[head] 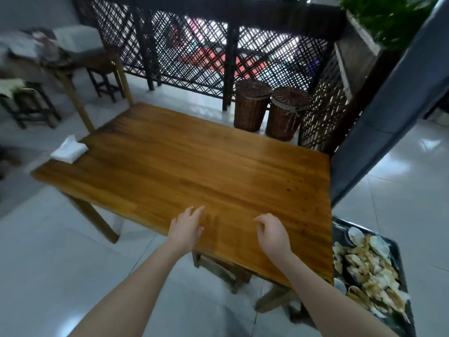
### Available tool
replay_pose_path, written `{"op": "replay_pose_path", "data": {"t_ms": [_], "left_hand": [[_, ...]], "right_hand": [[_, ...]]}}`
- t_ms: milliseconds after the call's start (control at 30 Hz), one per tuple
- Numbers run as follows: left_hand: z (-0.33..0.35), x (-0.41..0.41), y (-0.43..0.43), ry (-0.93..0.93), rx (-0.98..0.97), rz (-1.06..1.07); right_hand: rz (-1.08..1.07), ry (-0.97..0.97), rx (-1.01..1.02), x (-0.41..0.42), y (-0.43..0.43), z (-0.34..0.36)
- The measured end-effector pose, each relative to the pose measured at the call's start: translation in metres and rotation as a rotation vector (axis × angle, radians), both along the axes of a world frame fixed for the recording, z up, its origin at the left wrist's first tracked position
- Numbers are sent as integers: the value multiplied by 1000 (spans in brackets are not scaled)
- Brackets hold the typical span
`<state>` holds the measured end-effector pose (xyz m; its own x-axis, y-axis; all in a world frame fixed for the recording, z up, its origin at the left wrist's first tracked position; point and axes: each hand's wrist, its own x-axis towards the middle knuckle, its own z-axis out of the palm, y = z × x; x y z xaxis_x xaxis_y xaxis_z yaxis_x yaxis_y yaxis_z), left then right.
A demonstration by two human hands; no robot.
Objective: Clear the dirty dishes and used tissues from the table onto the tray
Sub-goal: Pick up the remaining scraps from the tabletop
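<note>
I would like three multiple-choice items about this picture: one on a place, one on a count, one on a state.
1. Where does the white tissue pack lie?
A. far left corner of the table
B. on the tray
C. on the floor

2. How many lidded wicker baskets stand beyond the table?
A. one
B. two
C. four

3. What do the hands hold?
A. a bowl
B. a tissue
C. nothing

Key:
1 A: the tissue pack sits at the corner of the table, far from the tray.
2 B: two wicker baskets stand side by side.
3 C: the left hand and right hand are empty.
</note>
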<state>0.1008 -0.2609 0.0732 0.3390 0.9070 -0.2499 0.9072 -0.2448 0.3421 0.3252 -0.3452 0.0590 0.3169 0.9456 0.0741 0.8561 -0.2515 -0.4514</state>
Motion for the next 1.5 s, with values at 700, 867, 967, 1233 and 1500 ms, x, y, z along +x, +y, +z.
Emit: {"op": "replay_pose_path", "data": {"t_ms": [700,867,967,1233,1500], "left_hand": [[1,-295,37,20,41,592],[-5,-332,95,38,22,613],[-4,-356,139,78,2,607],[-1,-405,248,112,-4,608],[-35,-439,302,70,-87,578]], "right_hand": [[646,-85,-32,-258,184,16],[679,-82,-84,-301,254,6],[680,-45,-125,-325,299,3],[669,-40,-183,-371,408,1],[683,-67,-211,-416,464,-15]]}}
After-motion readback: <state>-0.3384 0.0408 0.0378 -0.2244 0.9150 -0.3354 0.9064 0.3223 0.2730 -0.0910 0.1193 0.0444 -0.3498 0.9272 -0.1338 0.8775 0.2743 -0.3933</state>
